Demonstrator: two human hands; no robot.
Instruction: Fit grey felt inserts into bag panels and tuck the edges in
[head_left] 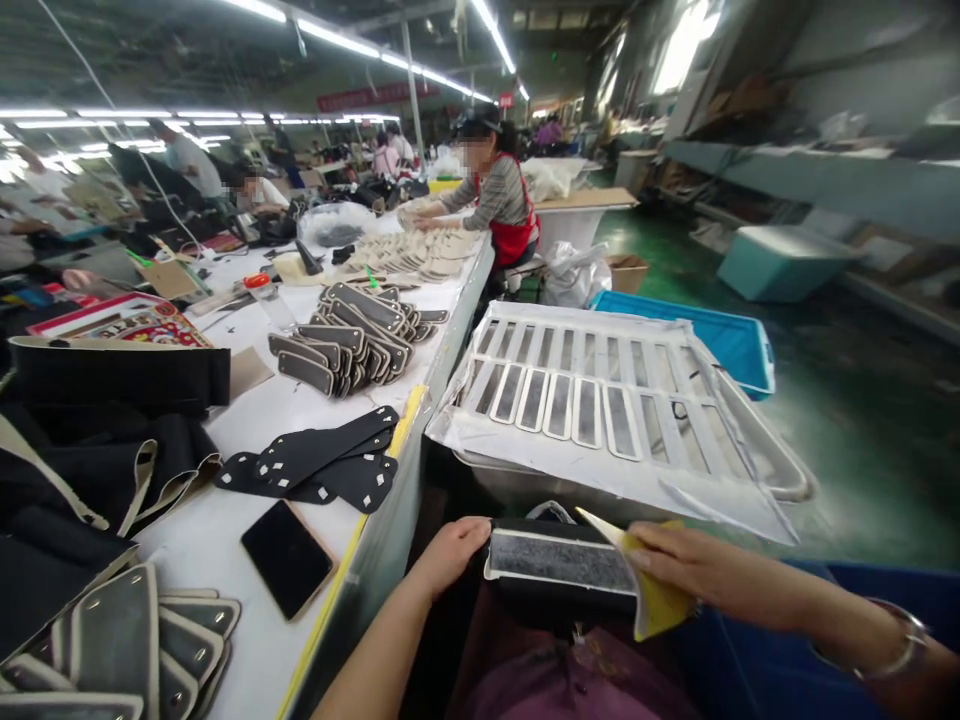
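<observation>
Low in front of me, at my lap, is a black padded piece [551, 597] with a long grey strip [562, 560] edged in white lying on top. My left hand [452, 556] is closed around the left end of the black piece, its fingertips partly hidden. My right hand [667, 560] pinches a thin, bent yellow sheet [654, 598] against the strip's right end. I cannot tell whether the sheet is card or cloth. Ahead, a white slotted board [540, 445] carries several similar white-edged strips [556, 404] in a row.
On the left, the white worktable [247, 430] holds black straps [322, 455], a phone [288, 558], stacked grey pieces [352, 335] and a red-capped bottle [266, 300]. A blue tub [697, 330] stands behind the board. A co-worker [499, 200] in a red apron sits farther along the table.
</observation>
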